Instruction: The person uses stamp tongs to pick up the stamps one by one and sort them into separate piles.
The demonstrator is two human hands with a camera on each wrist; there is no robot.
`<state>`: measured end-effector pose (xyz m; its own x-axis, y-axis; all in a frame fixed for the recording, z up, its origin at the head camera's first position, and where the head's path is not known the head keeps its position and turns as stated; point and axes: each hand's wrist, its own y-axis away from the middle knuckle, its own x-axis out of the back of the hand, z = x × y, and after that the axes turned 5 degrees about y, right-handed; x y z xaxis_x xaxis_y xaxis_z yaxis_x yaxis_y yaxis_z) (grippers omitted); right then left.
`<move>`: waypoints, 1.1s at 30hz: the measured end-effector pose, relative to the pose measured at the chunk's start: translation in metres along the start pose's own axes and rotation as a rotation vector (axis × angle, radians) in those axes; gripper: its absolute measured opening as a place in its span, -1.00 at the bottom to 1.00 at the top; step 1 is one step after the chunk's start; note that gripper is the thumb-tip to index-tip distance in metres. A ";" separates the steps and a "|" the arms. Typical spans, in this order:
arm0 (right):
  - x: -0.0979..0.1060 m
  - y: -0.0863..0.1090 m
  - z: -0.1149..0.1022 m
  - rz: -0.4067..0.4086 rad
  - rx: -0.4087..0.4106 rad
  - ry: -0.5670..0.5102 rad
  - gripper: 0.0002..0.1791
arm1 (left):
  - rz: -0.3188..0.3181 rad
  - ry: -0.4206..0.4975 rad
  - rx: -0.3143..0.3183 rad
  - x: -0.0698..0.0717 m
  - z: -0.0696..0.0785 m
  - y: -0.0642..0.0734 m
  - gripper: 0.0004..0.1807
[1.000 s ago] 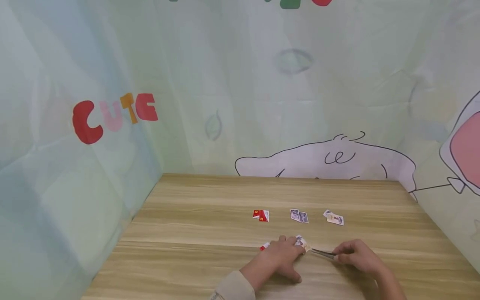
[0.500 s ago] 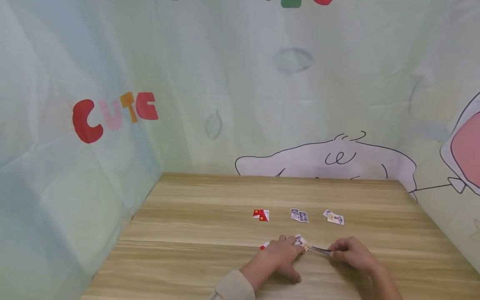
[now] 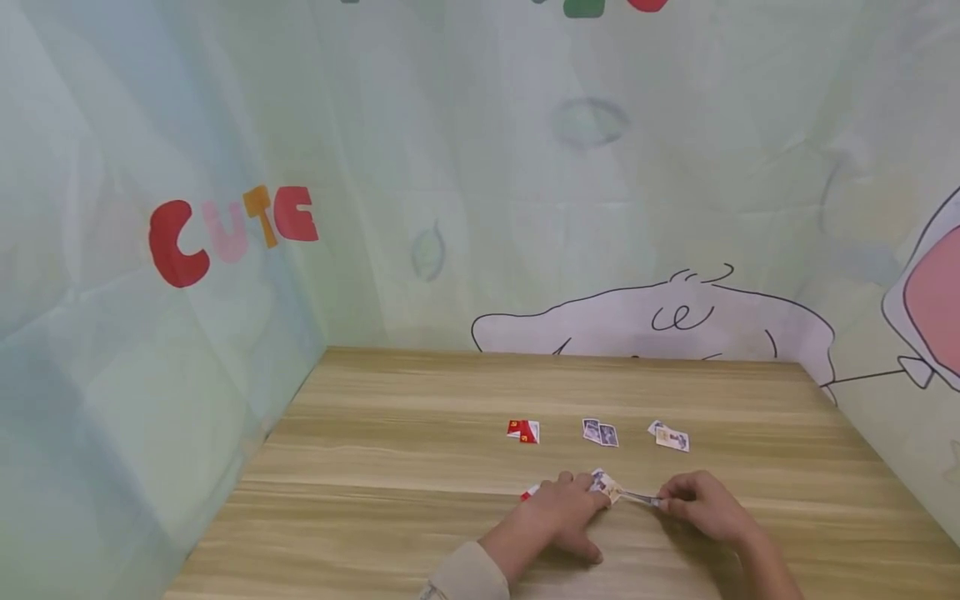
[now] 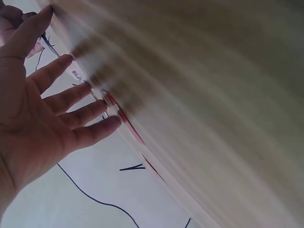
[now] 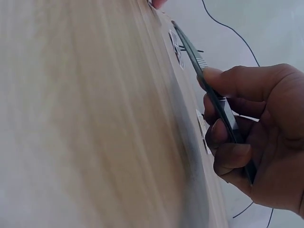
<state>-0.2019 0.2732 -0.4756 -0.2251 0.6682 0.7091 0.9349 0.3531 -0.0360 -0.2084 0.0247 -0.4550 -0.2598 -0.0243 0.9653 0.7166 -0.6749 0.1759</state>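
Observation:
Small printed stamps lie on the wooden table. My left hand (image 3: 562, 508) rests over some of them with its fingers spread and fairly straight, fingertips at a beige stamp (image 3: 606, 482). The corner of a red and white stamp (image 3: 528, 493) peeks out on the hand's other side; whatever lies under the palm is hidden. Off to the right, my right hand (image 3: 708, 504) pinches metal tweezers (image 5: 190, 50) between thumb and fingers. Their tips (image 3: 624, 492) meet the beige stamp's right edge in the head view.
Farther back stand three overlapping groups of stamps: red ones (image 3: 528, 432), grey-purple ones (image 3: 601, 432) and beige ones (image 3: 672, 438). The table (image 3: 390, 417) ends against a printed cloth backdrop (image 3: 450, 167) at the back and sides.
The tweezers' arms have come closer together, and my right hand has shifted slightly left and away from me. My left hand has stayed in place.

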 end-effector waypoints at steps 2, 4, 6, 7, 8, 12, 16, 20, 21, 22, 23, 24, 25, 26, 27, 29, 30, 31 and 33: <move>0.000 0.003 0.000 0.014 0.001 0.004 -0.92 | 0.005 0.005 -0.002 0.002 0.002 0.003 -0.22; 0.001 0.007 0.000 0.030 0.002 0.005 -0.92 | 0.012 0.010 -0.001 0.005 0.003 0.006 -0.22; 0.002 0.010 0.000 0.045 -0.009 0.004 -0.91 | 0.025 0.008 -0.003 0.007 0.005 0.008 -0.22; 0.002 0.010 0.000 0.049 -0.009 0.002 -0.91 | 0.032 0.007 -0.002 0.007 0.005 0.009 -0.22; 0.002 0.011 0.000 0.051 -0.011 0.000 -0.91 | 0.038 0.000 -0.001 0.008 0.005 0.009 -0.22; 0.004 0.011 -0.001 0.058 -0.001 0.013 -0.91 | 0.043 0.003 -0.003 0.009 0.004 0.011 -0.25; 0.007 0.016 -0.002 0.070 0.008 0.031 -0.92 | 0.044 -0.013 -0.016 0.011 0.004 0.017 -0.27; 0.009 0.022 0.001 0.066 -0.005 0.030 -0.91 | 0.040 -0.029 -0.014 0.012 0.003 0.025 -0.27; 0.010 0.023 0.002 0.067 -0.011 0.032 -0.90 | 0.039 -0.027 -0.013 0.013 0.002 0.026 -0.28; 0.010 0.024 0.003 0.072 -0.009 0.038 -0.90 | 0.037 -0.020 -0.011 0.012 0.001 0.028 -0.29; 0.010 0.025 0.004 0.073 -0.012 0.037 -0.90 | 0.034 -0.014 -0.010 0.012 0.000 0.029 -0.29; 0.011 0.025 0.005 0.075 -0.017 0.034 -0.90 | 0.036 -0.009 -0.010 0.012 -0.001 0.030 -0.29; 0.011 0.026 0.006 0.079 -0.020 0.027 -0.89 | 0.042 -0.004 -0.011 0.012 -0.002 0.031 -0.29; 0.012 0.026 0.006 0.083 -0.024 0.018 -0.89 | 0.049 -0.001 -0.014 0.012 -0.004 0.032 -0.30; 0.013 0.026 0.007 0.087 -0.027 0.014 -0.88 | 0.057 -0.001 -0.013 0.012 -0.005 0.034 -0.30; 0.014 0.026 0.008 0.089 -0.036 0.006 -0.87 | 0.071 -0.005 -0.008 0.011 -0.009 0.037 -0.30; 0.015 0.026 0.008 0.096 -0.040 0.012 -0.87 | 0.077 -0.003 -0.004 0.011 -0.010 0.039 -0.31; 0.016 0.027 0.008 0.097 -0.046 0.013 -0.87 | 0.083 0.000 -0.001 0.011 -0.012 0.040 -0.31; 0.018 0.027 0.009 0.106 -0.057 0.028 -0.87 | 0.094 0.006 0.008 0.013 -0.014 0.044 -0.32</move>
<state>-0.1835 0.3005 -0.4698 -0.1168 0.6810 0.7229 0.9675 0.2425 -0.0722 -0.1898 -0.0157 -0.4381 -0.1947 -0.0915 0.9766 0.7429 -0.6638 0.0859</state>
